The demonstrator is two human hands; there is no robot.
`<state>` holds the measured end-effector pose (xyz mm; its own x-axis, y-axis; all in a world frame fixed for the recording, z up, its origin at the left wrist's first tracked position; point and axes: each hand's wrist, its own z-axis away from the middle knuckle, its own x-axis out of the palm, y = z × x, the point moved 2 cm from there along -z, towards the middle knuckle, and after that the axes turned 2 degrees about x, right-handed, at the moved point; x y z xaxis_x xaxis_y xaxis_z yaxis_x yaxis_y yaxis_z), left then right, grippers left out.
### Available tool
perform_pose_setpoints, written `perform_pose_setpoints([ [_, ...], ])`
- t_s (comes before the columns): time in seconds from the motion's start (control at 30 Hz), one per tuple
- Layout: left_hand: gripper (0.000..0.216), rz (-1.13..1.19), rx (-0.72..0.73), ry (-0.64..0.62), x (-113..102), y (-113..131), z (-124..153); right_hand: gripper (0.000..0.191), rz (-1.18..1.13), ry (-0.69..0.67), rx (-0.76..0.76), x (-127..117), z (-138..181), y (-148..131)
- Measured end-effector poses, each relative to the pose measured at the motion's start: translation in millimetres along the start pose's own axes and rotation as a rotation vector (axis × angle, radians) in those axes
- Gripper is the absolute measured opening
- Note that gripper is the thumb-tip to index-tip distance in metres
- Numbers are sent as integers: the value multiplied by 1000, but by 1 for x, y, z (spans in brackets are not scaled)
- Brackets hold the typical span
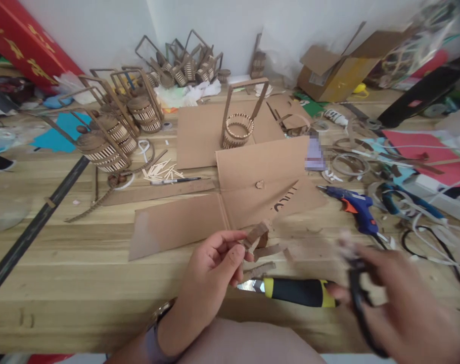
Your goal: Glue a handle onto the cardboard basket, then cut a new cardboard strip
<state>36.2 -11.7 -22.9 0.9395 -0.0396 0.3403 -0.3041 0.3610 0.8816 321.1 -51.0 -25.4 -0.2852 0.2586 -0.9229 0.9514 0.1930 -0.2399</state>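
My left hand (218, 273) pinches a short curled strip of brown cardboard (257, 233) between thumb and fingers. A few loose cardboard scraps (266, 268) lie just beside it. On the right, my right hand (400, 298), smeared by motion, is closed round black-handled scissors (357, 293); their blades are blurred. Between the hands a utility knife (298, 292) with a black and yellow handle rests on the wooden table, its tip near my left fingers. Beyond lies an unfolded cardboard sheet (253, 202).
A small woven-look basket with a tall handle (237, 136) stands on cardboard. Similar lidded baskets (104, 146) stand at left, near small wooden sticks (164, 172). A blue glue gun (355, 207) lies at right, among strips and cables. Behind is an open cardboard box (336, 76).
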Motion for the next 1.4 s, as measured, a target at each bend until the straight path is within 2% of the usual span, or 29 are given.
perform_pose_setpoints([
  [0.07, 42, 7, -7, 3, 0, 0, 0, 45, -126, -141, -96, 13, -3, -40],
  [0.1, 42, 14, -8, 4, 0, 0, 0, 46, -153, -159, -120, 16, -3, -56],
  [0.17, 43, 33, -10, 1, 0, 1, 0, 47, -112, -145, -119, 17, -3, -77],
  [0.23, 44, 48, -15, -2, 1, 1, 0, 48, -14, -112, -81, 16, -2, -85],
  [0.47, 40, 52, -30, 23, 0, 0, 0, 44, 95, -115, -75, 21, 1, -84],
  [0.67, 37, 28, -33, 38, 0, 1, 1, 44, 39, -144, -168, 23, -4, -79],
  [1.17, 38, 16, -23, 37, 0, 0, 1, 45, 49, -124, -78, 24, -1, -86],
  [1.4, 39, -9, -30, 39, -1, 0, 1, 44, 22, -173, -151, 25, -5, -79],
])
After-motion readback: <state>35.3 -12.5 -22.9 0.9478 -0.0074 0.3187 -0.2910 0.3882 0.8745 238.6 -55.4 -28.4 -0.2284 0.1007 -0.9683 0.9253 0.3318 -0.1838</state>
